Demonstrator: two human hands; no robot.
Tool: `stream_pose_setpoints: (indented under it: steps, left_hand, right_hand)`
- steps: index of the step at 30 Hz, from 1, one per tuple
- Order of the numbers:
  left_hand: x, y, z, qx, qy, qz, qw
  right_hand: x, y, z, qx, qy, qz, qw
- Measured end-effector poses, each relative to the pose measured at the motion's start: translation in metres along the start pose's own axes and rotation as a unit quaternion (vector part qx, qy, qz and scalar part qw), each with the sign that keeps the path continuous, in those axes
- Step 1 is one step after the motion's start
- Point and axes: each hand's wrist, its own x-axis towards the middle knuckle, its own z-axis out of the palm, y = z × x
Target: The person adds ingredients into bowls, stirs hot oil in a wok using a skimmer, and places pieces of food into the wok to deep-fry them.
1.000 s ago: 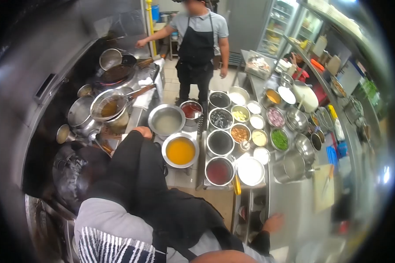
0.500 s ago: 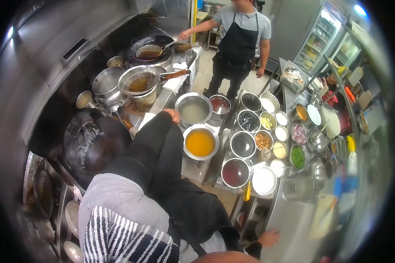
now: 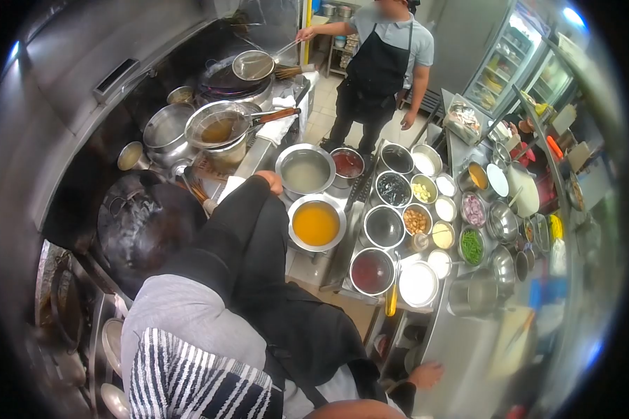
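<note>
My left hand, at the end of a black sleeve, is beside the steel bowl of cloudy liquid; its fingers are not clear enough to read. Just below that bowl stands another with orange liquid. At the lower right, my right hand is at the edge of the steel counter, fingers apart and nothing visible in it. A dark wok lies left of my left arm, with a bamboo brush near its rim.
A co-worker stands across, holding a strainer above a wok on the stove. Another strainer rests over a pot. Containers of dark liquid, chopped greens and other ingredients fill the right side. A cutting board lies farther right.
The view has turned, shifting the scene rightward. The co-worker's strainer has risen from low in the wok to above it. Both my hands keep nearly the same places relative to the bowls and counter.
</note>
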Motion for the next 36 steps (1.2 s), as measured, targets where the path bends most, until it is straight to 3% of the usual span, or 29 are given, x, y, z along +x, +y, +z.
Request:
stream_pose_setpoints:
  steps: [2, 5, 8, 10, 13, 16, 20, 22, 25, 28, 30, 33, 35, 36]
  left_hand:
    - [-0.002, 0.002, -0.005, 0.009, -0.01, 0.006, 1.0]
    - [-0.015, 0.005, -0.005, -0.027, 0.001, -0.008, 1.0]
    - [-0.006, 0.0, 0.001, -0.034, 0.017, -0.017, 0.999]
    - [-0.012, -0.001, 0.0, -0.034, 0.028, -0.019, 0.999]
    - [-0.019, -0.003, -0.004, -0.085, 0.072, -0.057, 0.992]
    - [-0.05, 0.005, -0.011, -0.156, 0.158, -0.059, 0.973]
    - [-0.092, 0.02, 0.003, -0.199, 0.205, -0.021, 0.958]
    - [-0.122, 0.039, 0.002, -0.184, 0.26, 0.01, 0.948]
    - [-0.119, 0.041, 0.002, -0.161, 0.228, -0.009, 0.96]
    - [-0.117, 0.041, -0.015, -0.157, 0.165, -0.034, 0.973]
    - [-0.109, 0.04, -0.026, -0.15, 0.125, -0.042, 0.98]
    - [-0.079, 0.029, -0.027, -0.124, 0.029, -0.026, 0.991]
    - [-0.04, 0.007, -0.006, -0.12, 0.045, 0.0, 0.992]
    - [-0.031, 0.001, -0.006, -0.068, 0.009, 0.083, 0.994]
  right_hand:
    - [0.0, 0.0, 0.005, 0.008, 0.018, -0.008, 1.0]
    - [0.001, -0.002, -0.005, 0.057, -0.037, -0.012, 0.998]
    - [-0.001, -0.007, -0.002, 0.007, -0.072, 0.02, 0.997]
    - [-0.006, -0.002, -0.002, 0.002, 0.038, -0.005, 0.999]
    - [-0.004, -0.003, -0.009, -0.016, -0.008, -0.004, 1.0]
    - [-0.004, -0.003, -0.009, 0.033, 0.035, -0.012, 0.999]
    - [0.0, 0.0, -0.01, 0.009, 0.057, -0.044, 0.997]
    - [-0.003, -0.009, -0.026, 0.014, 0.038, 0.002, 0.999]
    - [-0.003, -0.023, -0.073, 0.028, -0.018, 0.053, 0.998]
    - [-0.005, -0.006, -0.04, 0.036, 0.036, -0.024, 0.998]
    - [-0.004, -0.001, -0.025, 0.026, 0.02, -0.019, 0.999]
    - [-0.005, -0.001, -0.018, -0.003, 0.023, -0.047, 0.999]
    - [-0.011, 0.002, -0.018, -0.067, 0.033, -0.079, 0.994]
    - [-0.012, -0.004, -0.024, -0.112, 0.026, -0.071, 0.991]
